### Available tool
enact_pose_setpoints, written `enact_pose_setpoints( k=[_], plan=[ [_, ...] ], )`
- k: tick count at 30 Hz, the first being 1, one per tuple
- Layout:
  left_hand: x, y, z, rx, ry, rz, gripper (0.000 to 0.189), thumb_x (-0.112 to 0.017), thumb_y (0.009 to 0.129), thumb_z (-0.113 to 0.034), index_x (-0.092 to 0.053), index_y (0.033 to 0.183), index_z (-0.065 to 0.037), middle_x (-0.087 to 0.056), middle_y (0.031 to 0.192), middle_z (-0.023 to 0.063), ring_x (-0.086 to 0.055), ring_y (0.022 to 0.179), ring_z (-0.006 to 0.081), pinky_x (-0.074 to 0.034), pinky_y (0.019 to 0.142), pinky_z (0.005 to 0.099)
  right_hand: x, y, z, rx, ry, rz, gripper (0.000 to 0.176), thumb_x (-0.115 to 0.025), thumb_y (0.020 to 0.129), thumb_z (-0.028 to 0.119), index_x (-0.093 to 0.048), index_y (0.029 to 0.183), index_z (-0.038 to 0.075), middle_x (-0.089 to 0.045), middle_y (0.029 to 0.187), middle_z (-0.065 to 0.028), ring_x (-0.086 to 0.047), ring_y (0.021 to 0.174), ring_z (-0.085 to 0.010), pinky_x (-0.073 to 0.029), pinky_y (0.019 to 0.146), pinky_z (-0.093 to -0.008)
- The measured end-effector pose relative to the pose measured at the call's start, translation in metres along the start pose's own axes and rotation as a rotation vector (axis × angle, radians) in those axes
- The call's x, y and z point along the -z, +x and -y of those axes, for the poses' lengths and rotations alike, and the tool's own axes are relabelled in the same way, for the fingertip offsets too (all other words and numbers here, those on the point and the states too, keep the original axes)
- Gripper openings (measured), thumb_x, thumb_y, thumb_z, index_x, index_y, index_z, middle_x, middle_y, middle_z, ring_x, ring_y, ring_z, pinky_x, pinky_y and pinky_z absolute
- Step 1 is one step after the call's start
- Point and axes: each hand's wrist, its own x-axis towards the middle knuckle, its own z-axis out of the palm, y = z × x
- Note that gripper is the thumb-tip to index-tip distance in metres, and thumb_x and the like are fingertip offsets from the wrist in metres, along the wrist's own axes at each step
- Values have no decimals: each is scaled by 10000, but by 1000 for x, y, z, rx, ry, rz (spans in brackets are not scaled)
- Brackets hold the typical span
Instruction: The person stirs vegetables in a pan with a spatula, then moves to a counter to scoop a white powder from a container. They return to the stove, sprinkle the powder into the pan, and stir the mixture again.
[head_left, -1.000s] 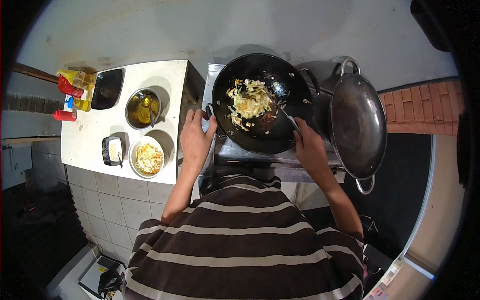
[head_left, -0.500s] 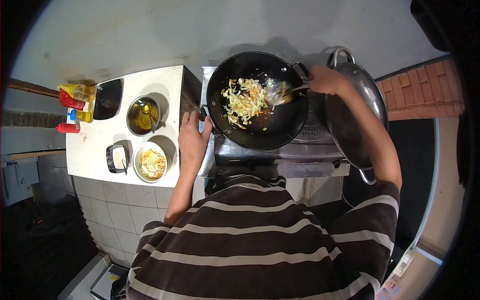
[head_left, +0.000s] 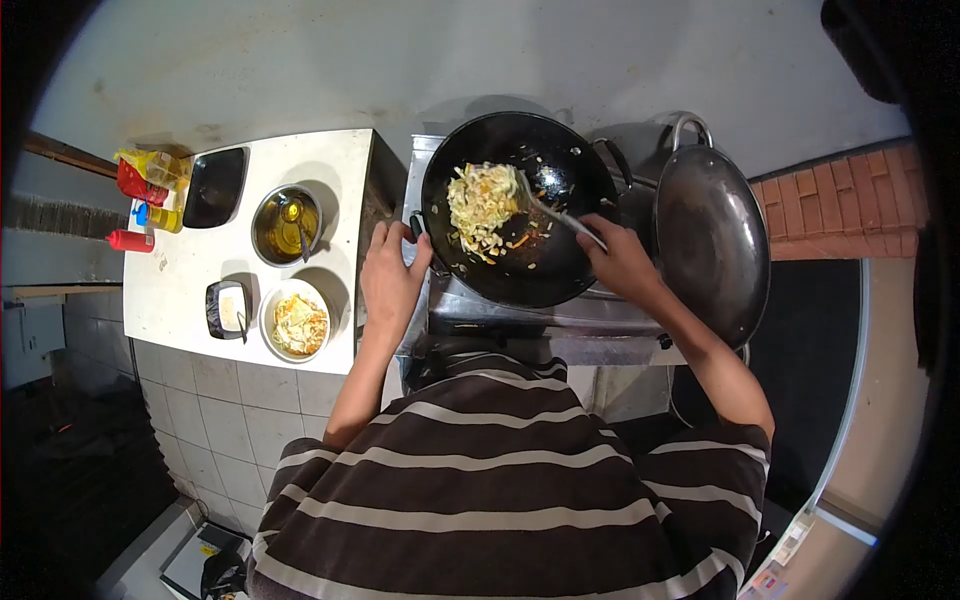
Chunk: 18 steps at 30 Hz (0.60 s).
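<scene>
- On the steel stove (head_left: 520, 318), black round wok (head_left: 545, 275), used as the landmark for every place below.
- At the wok's left edge, left hand (head_left: 392, 275), fingers (head_left: 410, 240) curled shut round the wok's small side handle. Same hold as half a second ago.
- At the wok's near right rim, right hand (head_left: 620, 262), fingers closed tight round the handle of a long metal spatula (head_left: 555, 212). Blade end pushed into the food just left of the wok's middle.
- Half a second ago, right hand out past the wok's far right rim, spatula raised with a load on the blade. Now drawn back to the near side, blade down and driven leftward.
- In the wok, shredded pale cabbage with orange bits (head_left: 482, 200), earlier spread across the middle, now gathered into a tighter heap in the left half. A few scraps loose on the bare black bottom to the right of the heap.
- Judged from that: a stirring stroke just carried through, food turned over and piled to one side, wok held steady throughout.
- Just right of the wok, grey steel wok with loop handles (head_left: 712, 245).
- Left of the wok, white surface (head_left: 320, 160) carrying a steel bowl of oil with a spoon (head_left: 286, 224), a white bowl of shredded vegetables (head_left: 299, 322), a small black dish (head_left: 226, 307) and a black rectangular tray (head_left: 215, 187).
- Farthest left of the wok, red bottle (head_left: 130, 241) lying at the surface's edge.
</scene>
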Motion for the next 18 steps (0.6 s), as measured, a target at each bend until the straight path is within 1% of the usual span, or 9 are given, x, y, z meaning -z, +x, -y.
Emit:
enact_pose_setpoints(
  k=[1, 3, 4, 6, 7, 10, 14, 16, 18],
  plan=[
    [0, 0, 2, -4, 0, 5, 275, -669, 948, -286, -608, 913, -20, -590, 934, 189, -634, 803, 418, -496, 680, 498, 7, 2, 15, -6, 1, -3, 282, -602, 989, 150, -580, 1246, 36, -617, 752, -124, -680, 619, -295, -479, 489, -400],
    [-2, 0, 6, -65, 31, -26, 274, -669, 947, -280, -613, 915, -14, -589, 930, 193, -632, 818, 420, -493, 701, 499, 34, 9, 46, -3, -343, 134, 403, -637, 958, 152, -559, 1345, 74, -677, 929, -199, -703, 811, -417, -558, 635, -488],
    [-1, 0, 4, -69, 32, -24, 274, -669, 947, -280, -613, 915, -14, -589, 930, 193, -632, 818, 420, -493, 701, 499, 44, 13, 54, -7, -342, 131, 403, -637, 958, 152, -559, 1345, 74, -677, 929, -199, -703, 811, -417, -558, 635, -488],
    [1, -1, 1, -8, -11, 1, 285, -679, 939, -227, -625, 945, 52, -597, 907, 209, -598, 784, 400, -462, 712, 467, 62, 26, 62, 69, -602, 187, 543, -629, 854, 47, -548, 1388, 101, -678, 978, -196, -715, 777, -375, -588, 715, -486],
    [1, -1, 0, -10, -9, 4, 285, -679, 939, -227, -625, 945, 52, -597, 907, 209, -598, 784, 400, -462, 712, 467, 70, 35, 62, 128, -615, 123, 588, -638, 806, 34, -552, 1383, 108, -671, 1011, -195, -715, 780, -374, -588, 720, -490],
    [2, -1, -1, -17, -1, -10, 279, -678, 939, -222, -629, 947, 52, -599, 903, 208, -595, 783, 400, -461, 713, 469, 96, 79, 58, 113, -673, 142, 393, -656, 868, 98, -641, 1261, 88, -689, 895, -216, -688, 805, -424, -569, 710, -513],
    [1, 0, -1, -12, 6, -6, 269, -670, 944, -245, -619, 930, 19, -593, 912, 200, -614, 800, 411, -478, 706, 487, 102, 137, 28, 222, -655, 113, 282, -654, 860, 95, -697, 1135, 48, -685, 815, -243, -688, 839, -429, -556, 729, -526],
    [0, 0, -1, 33, 14, 16, 257, -666, 948, -265, -611, 919, -15, -588, 926, 192, -632, 832, 425, -493, 708, 505, 86, 159, 12, 90, -654, 334, 247, -629, 795, 29, -733, 1018, 5, -700, 892, -253, -689, 902, -441, -560, 787, -507],
    [-2, -1, 1, -33, 27, -28, 264, -670, 949, -274, -608, 922, -19, -585, 926, 189, -637, 818, 428, -500, 692, 507, 64, 154, 8, 95, -526, 433, 248, -637, 792, 29, -728, 1022, 0, -706, 894, -242, -687, 912, -438, -554, 816, -507]
  ],
)
